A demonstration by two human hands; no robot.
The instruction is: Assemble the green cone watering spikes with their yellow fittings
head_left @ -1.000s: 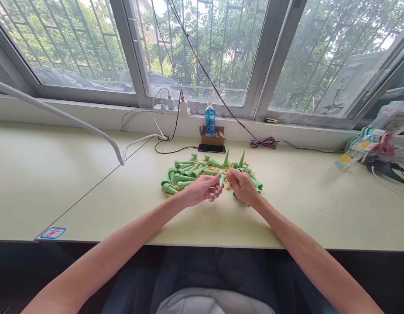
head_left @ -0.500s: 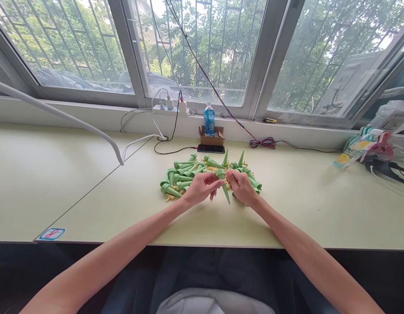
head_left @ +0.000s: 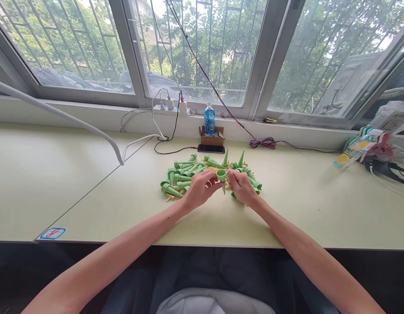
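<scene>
My left hand (head_left: pixel 200 189) pinches a green plastic cone spike (head_left: pixel 222 176) just below its round open end, which faces up toward the camera while the tip points down. My right hand (head_left: pixel 241 186) sits close against the cone's right side with its fingers curled shut on something I cannot make out. Both hands hover over the front of a pile of green cone spikes (head_left: pixel 182 176) mixed with small yellow parts on the pale green table (head_left: pixel 303 205). Two cones stand upright at the back of the pile (head_left: pixel 225 158).
A black phone (head_left: pixel 211 148), a small cardboard box (head_left: pixel 211 138) and a blue-labelled bottle (head_left: pixel 209 118) lie behind the pile. Cables run from the windowsill. A white hose (head_left: pixel 58 114) crosses the left. Bags and clutter (head_left: pixel 375 148) sit at the far right.
The cone in my left hand has turned from lying across to hanging tip-down, then tipped so its open end faces up. Both hands stayed in place over the pile.
</scene>
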